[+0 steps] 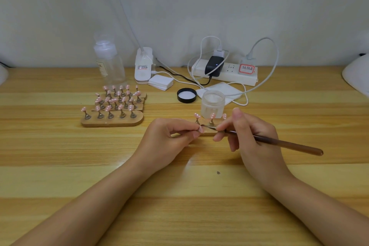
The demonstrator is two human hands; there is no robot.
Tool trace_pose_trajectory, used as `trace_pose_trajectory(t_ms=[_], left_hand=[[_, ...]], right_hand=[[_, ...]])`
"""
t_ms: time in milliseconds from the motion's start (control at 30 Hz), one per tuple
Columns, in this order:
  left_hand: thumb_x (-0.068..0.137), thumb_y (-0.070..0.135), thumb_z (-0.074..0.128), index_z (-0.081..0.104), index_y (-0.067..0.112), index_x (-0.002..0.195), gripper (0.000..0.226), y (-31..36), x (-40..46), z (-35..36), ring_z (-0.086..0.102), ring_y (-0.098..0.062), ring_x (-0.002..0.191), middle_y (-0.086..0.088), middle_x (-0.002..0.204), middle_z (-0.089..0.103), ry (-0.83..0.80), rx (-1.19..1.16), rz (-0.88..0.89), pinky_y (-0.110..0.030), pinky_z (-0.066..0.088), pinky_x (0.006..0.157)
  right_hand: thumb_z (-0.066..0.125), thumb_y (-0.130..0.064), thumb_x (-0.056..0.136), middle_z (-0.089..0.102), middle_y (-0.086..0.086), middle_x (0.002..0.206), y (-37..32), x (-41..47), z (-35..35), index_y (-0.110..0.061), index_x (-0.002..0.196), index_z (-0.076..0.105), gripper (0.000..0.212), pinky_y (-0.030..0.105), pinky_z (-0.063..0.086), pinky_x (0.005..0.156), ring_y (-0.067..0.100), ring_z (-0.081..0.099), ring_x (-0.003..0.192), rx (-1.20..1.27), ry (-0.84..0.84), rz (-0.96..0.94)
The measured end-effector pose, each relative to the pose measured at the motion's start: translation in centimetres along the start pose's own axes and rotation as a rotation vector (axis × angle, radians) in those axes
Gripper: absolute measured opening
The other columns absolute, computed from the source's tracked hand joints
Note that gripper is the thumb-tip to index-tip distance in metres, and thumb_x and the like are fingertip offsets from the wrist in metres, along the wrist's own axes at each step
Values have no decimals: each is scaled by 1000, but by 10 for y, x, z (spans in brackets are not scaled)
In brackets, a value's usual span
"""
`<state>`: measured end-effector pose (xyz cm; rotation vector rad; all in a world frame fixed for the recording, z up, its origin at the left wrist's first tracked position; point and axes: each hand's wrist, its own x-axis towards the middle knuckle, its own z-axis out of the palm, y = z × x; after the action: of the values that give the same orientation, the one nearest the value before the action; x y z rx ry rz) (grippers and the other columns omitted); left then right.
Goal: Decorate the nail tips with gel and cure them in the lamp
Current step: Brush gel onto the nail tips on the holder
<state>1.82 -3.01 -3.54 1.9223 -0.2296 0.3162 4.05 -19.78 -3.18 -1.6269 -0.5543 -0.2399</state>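
Left hand fingers pinched, right hand fingers curled, forearms converging.

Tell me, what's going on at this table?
A person is decorating false nails. The left hand pinches one pink nail tip, while the right hand holds a brush with its point at that tip. Behind the hands stands a small wooden stand with more tips, and an open jar with its lid beside it. To the left sit several stands full of pink tips.

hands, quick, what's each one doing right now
Left hand: closed, pinching a pink nail tip.
Right hand: closed, holding the brush, its tip at the nail.
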Motion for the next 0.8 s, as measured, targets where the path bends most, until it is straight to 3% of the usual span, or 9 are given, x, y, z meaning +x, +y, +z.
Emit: trace_pose_trajectory(t_ms=[333,533,633,800], left_hand=[[78,4,68,72,29,81,26,1,0,1,65,0,80,17,86,71,11,-7,-17,-17,53,66],[78,3,68,74,22,82,20,3,-1,0,64,-2,76,10,81,71,-2,-2,18,-16,51,62],[75,5,71,74,22,79,18,5,-1,1,64,-3,75,9,83,70,2,-28,13,-15,50,59],[73,5,72,71,25,74,20,7,-2,1,66,-3,75,10,79,71,7,-60,8,-10,47,66]], right_hand=[[39,-52,83,64,3,53,1,-2,-1,-20,59,65,48,11,38,56,24,43,42,33,-4,32],[37,-48,86,60,4,49,-1,-3,-3,-15,62,66,49,23,36,45,27,40,42,67,58,-1],[38,-46,88,62,1,52,0,-3,-3,-18,61,66,47,20,36,46,19,39,41,61,65,-16],[38,-44,88,64,1,57,3,-2,-2,-23,63,63,41,8,38,56,4,49,46,32,45,-35]])
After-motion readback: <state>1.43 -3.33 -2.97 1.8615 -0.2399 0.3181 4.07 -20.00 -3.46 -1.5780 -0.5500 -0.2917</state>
